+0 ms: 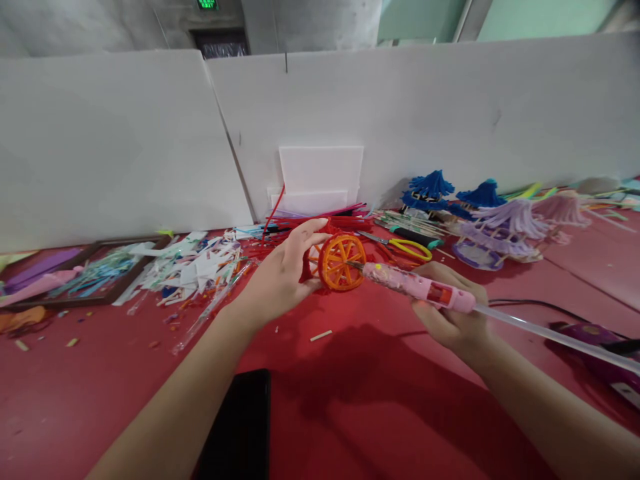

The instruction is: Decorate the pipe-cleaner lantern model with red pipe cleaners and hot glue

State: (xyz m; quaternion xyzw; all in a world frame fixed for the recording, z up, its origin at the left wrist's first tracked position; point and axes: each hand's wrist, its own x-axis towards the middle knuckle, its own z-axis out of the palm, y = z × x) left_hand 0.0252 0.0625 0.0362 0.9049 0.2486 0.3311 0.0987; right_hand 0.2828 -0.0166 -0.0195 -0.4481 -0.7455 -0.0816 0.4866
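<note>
My left hand (280, 270) is closed around the side of a small red and orange craft model with spoked wheels (343, 263). Its front wheel faces me, and a second wheel shows partly behind my fingers. In my right hand (453, 307) is a pink hot glue gun (420, 287), with a long clear glue stick (555, 340) coming out of its back end. The glue gun's nozzle points left and is at the hub of the front wheel; whether it touches cannot be made out. Part of the model is hidden by my left hand.
Yellow-handled scissors (410, 249) and red pipe cleaners lie behind the model. Blue and lilac roofed models (500, 227) stand at right, near a purple device (595, 353). Paper scraps (200, 267) and a framed tray (125, 280) are left. A black phone (240, 427) lies in front.
</note>
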